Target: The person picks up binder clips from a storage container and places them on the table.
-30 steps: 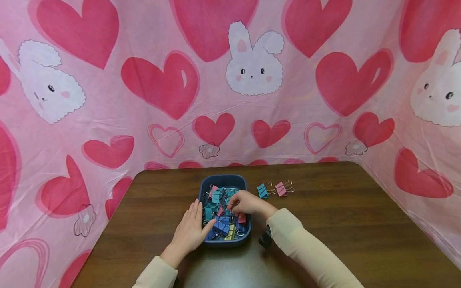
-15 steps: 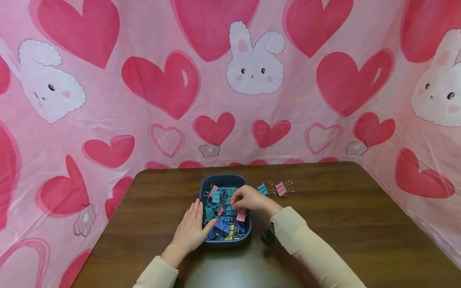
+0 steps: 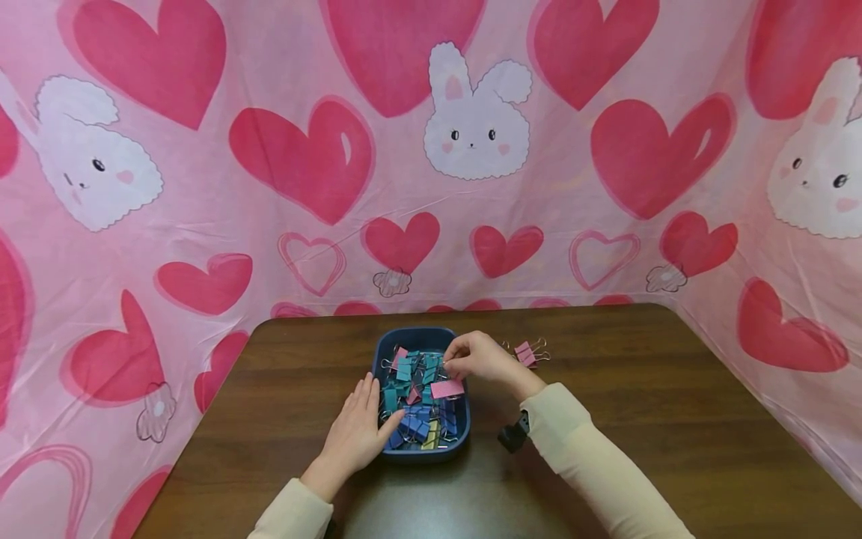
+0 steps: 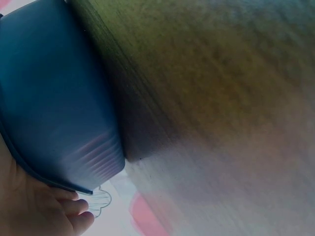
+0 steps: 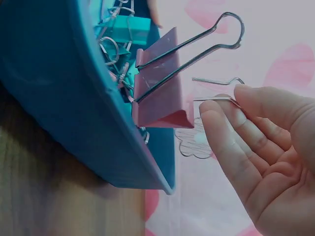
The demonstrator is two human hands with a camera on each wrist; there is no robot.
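A dark blue plastic bin (image 3: 424,455) full of teal, blue, pink and yellow binder clips stands on the table. My right hand (image 3: 478,358) pinches a wire handle of a pink binder clip (image 3: 446,389) between thumb and fingertips. In the right wrist view that pink binder clip (image 5: 160,81) overlaps the bin's rim, its other handle sticking out. My left hand (image 3: 353,427) rests along the bin's left rim, fingers straight and thumb reaching over the clips. From the left wrist, the bin's outer wall (image 4: 54,88) fills the left side, with fingertips (image 4: 78,211) at its rim.
On the brown wooden table (image 3: 640,434), another pink binder clip (image 3: 525,354) lies to the right of the bin. My right hand and forearm hide most of the spot beside it. A pink cloth with hearts and rabbits (image 3: 478,135) stands behind and at both sides.
My right hand has moved up and rightward, lifting the pink binder clip from among the others. The teal clip on the table is now covered by that hand. My left hand stays put.
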